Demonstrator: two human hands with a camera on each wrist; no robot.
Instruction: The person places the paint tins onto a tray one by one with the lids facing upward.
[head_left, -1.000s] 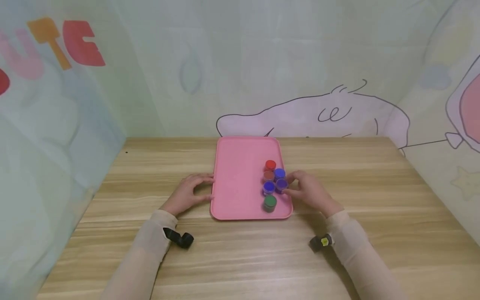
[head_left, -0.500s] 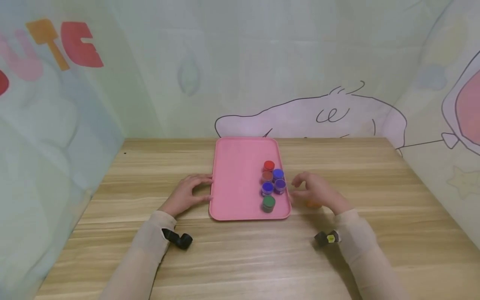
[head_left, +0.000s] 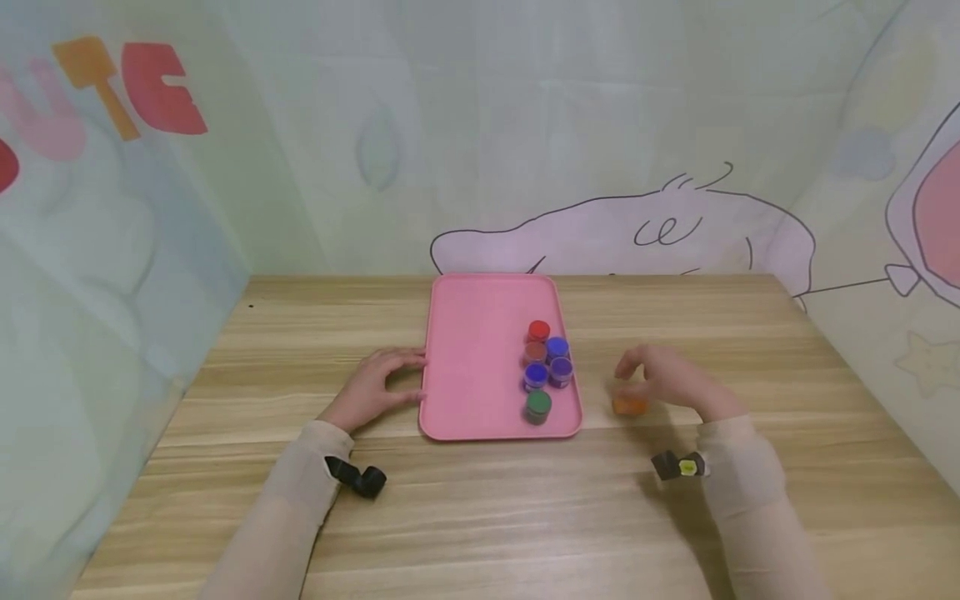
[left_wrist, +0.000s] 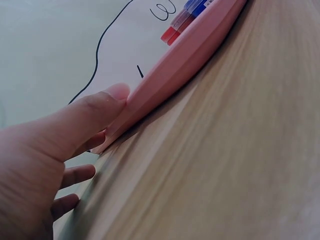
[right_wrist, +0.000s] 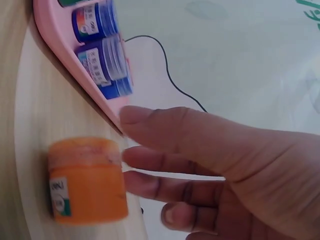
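A pink tray (head_left: 470, 358) lies on the wooden table, and my left hand (head_left: 372, 387) rests thumb and fingers against its left rim. Small paint jars stand in the tray's right half: red (head_left: 538, 330), brown (head_left: 535, 353), light blue (head_left: 557, 347), purple (head_left: 561, 371), dark blue (head_left: 536, 376) and green (head_left: 537, 406). To the right of the tray, an orange paint jar (right_wrist: 90, 185) stands on the table. My right hand (head_left: 671, 382) hovers beside and over it, fingers loosely bent; in the right wrist view the fingertips are at the jar's side without closing round it.
The wooden table (head_left: 487, 517) ends at a printed cloth backdrop (head_left: 480, 150), which rises behind it and along both sides. A small black camera (head_left: 356, 477) is strapped to the left wrist, another camera (head_left: 677, 466) to the right.
My right hand has let go of the purple jar, left it in the tray and moved right to the orange jar, which has come into sight. The left hand stays at the tray.
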